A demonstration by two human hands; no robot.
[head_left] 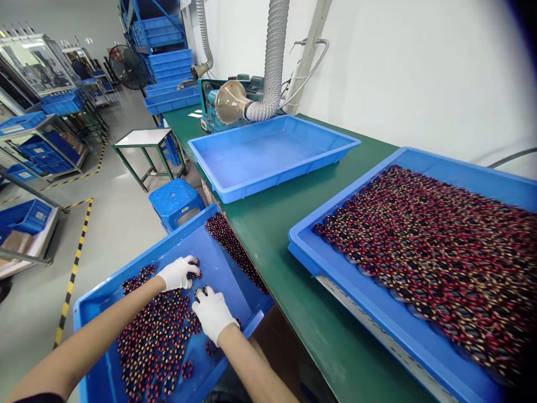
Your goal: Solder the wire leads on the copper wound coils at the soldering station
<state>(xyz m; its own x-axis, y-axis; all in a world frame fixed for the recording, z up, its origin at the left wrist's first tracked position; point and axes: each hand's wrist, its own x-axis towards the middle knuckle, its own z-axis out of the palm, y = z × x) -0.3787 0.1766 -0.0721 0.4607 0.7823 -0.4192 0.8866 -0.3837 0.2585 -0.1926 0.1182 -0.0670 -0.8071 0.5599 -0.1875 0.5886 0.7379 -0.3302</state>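
Observation:
Both my hands wear white gloves and reach into a tilted blue tray (107,291) beside the bench. My left hand (178,273) has its fingers closed round a couple of dark ring-shaped coils (193,275) with red and gold marks. Close by, my right hand (213,314) is bent down with its fingertips at another ring coil, mostly hidden under the glove. Many more ring coils (157,336) lie in a loose heap on the tray's near left side. A further batch of ring coils (235,246) rests along the bench edge.
On the green bench (268,224) stand an unfilled blue tray (268,154) and, at right, a blue tray (302,238) packed with rows of ring coils. Behind are a machine with a funnel-shaped hood (230,102) and a grey hose (274,50). A blue stool (176,201) stands beyond my tray.

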